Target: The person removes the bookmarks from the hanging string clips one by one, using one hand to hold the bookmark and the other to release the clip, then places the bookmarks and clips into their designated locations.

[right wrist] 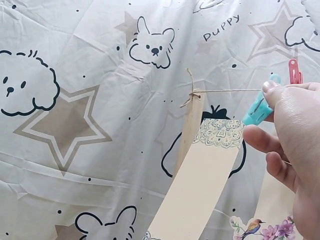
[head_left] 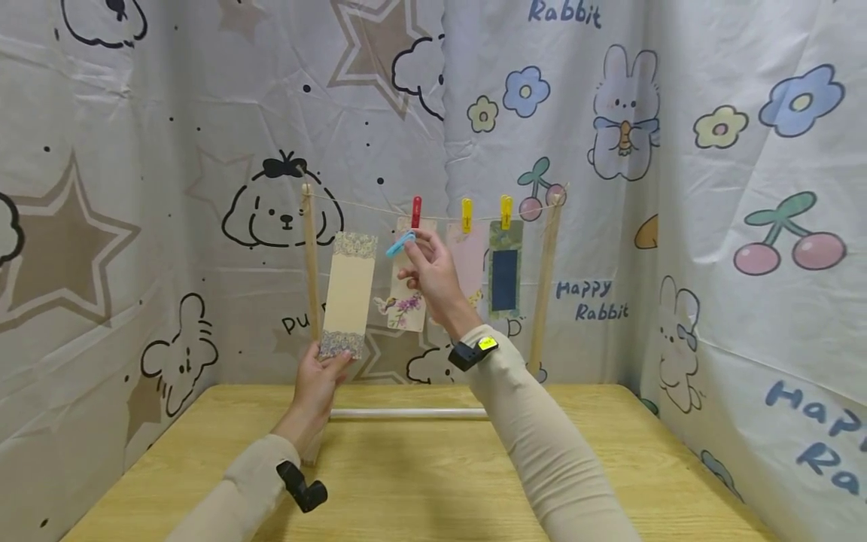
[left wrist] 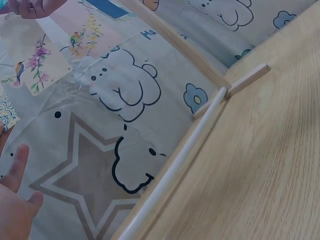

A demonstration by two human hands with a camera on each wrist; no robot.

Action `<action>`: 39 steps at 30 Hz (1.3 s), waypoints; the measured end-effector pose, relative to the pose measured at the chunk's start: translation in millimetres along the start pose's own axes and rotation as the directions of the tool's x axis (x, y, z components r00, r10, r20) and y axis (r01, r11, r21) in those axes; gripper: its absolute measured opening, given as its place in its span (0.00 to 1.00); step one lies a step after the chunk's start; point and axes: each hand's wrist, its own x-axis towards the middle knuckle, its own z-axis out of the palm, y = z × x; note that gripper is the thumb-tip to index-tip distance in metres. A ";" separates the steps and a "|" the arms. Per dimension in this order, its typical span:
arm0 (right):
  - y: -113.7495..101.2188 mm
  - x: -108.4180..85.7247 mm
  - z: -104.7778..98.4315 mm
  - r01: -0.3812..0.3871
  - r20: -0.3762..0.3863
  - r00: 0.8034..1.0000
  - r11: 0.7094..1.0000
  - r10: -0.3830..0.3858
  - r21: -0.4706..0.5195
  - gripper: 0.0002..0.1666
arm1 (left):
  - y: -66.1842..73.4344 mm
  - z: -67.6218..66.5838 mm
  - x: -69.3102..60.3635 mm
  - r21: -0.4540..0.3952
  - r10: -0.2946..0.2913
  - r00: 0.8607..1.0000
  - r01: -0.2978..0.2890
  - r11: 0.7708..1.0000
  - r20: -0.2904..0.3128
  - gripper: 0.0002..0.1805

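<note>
Below the twine point(right wrist: 227, 91), the left hand point(head_left: 317, 385) pinches the lace-patterned bookmark point(head_left: 348, 295) by its lower end; the right hand point(head_left: 439, 275) pinches a blue clothespin point(head_left: 400, 245) near its top corner. Clipping should go best with the bookmark's top edge held flat against the twine. No container shows.

The beige card point(head_left: 348, 293) looks like matt paper; the blue clip point(right wrist: 258, 111) is smooth plastic; the posts point(head_left: 547, 278) are bare wood; the string point(right wrist: 230, 91) looks rough; the desk point(head_left: 406, 474) wood-grained, smooth; the backdrop point(head_left: 196, 60) creased cloth.
</note>
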 end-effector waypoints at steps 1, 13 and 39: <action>1.8 -0.9 -0.1 -0.007 -0.002 1.000 1.000 0.007 0.004 0.18 | -0.8 -0.8 -1.0 0.002 -0.003 1.000 0.003 1.000 -0.002 0.22; 6.7 -11.3 -6.3 -0.035 -0.004 0.999 0.999 0.035 -0.010 0.21 | -2.8 -0.4 -8.3 0.020 -0.024 0.999 0.024 0.999 -0.022 0.24; 6.2 -37.5 -30.9 -0.010 0.031 0.999 1.000 0.011 -0.029 0.24 | -12.2 -3.9 -34.4 0.027 -0.080 0.997 0.080 0.996 0.007 0.34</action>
